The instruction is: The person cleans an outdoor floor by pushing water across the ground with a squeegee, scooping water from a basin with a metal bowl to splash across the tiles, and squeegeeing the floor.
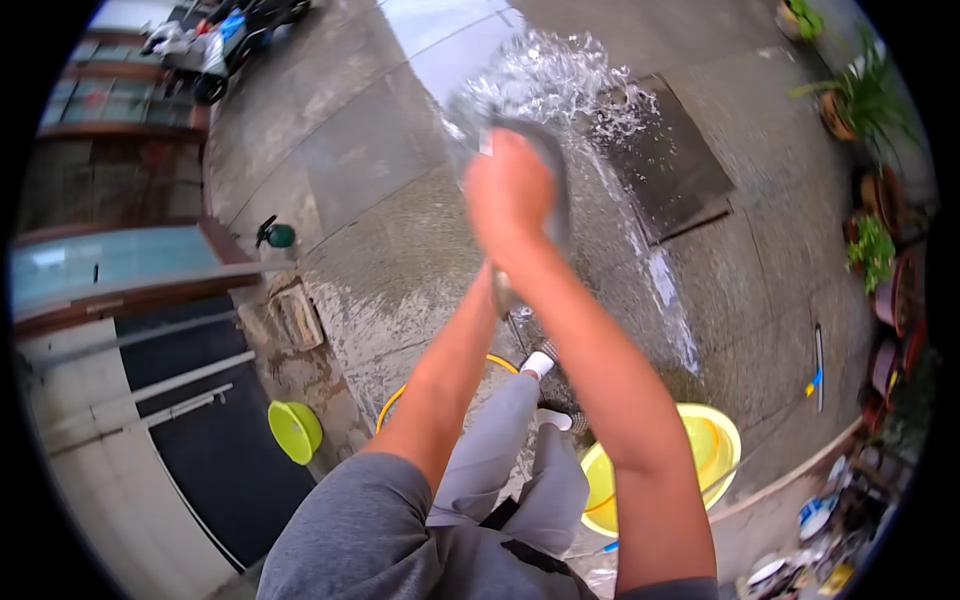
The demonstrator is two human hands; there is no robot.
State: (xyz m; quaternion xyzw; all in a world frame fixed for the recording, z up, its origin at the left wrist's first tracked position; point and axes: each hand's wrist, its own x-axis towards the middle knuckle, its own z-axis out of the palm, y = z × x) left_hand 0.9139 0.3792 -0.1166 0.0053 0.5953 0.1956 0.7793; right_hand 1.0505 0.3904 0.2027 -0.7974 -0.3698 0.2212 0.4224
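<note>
Sleeve: grey cloth [350, 525] at my left shoulder, nearest the camera, well behind both hands.
Right hand [512, 190]: closed in a fist at the grey vessel [556, 165], by its near side; blurred by motion.
Left hand [488, 284]: mostly hidden by my right wrist; grip cannot be told.
Vessel: just beyond and beside my right fist, raised over wet paving, seemingly tilted away from me; its inside is out of sight.
Water [555, 80]: a broad splash ahead of my fist, part of it over the dark plate [668, 160]. I judge this throw well under way, not finished; what remains in the vessel cannot be told.
Paving [395, 235]: wet and shiny between hands and feet; patches left of my hands look paler, perhaps less wetted. How much of the yard is covered so far, I cannot say.
White streak [662, 280]: right of my hands, on the ground; suds or glare, unclear.
Yellow tub [730, 440]: below and right of my hands, partly behind my forearm; water level unclear.
Hose [388, 405]: yellow, curving by my feet, below my hands.
Green basin [294, 432]: below and left of my hands, apart from them.
</note>
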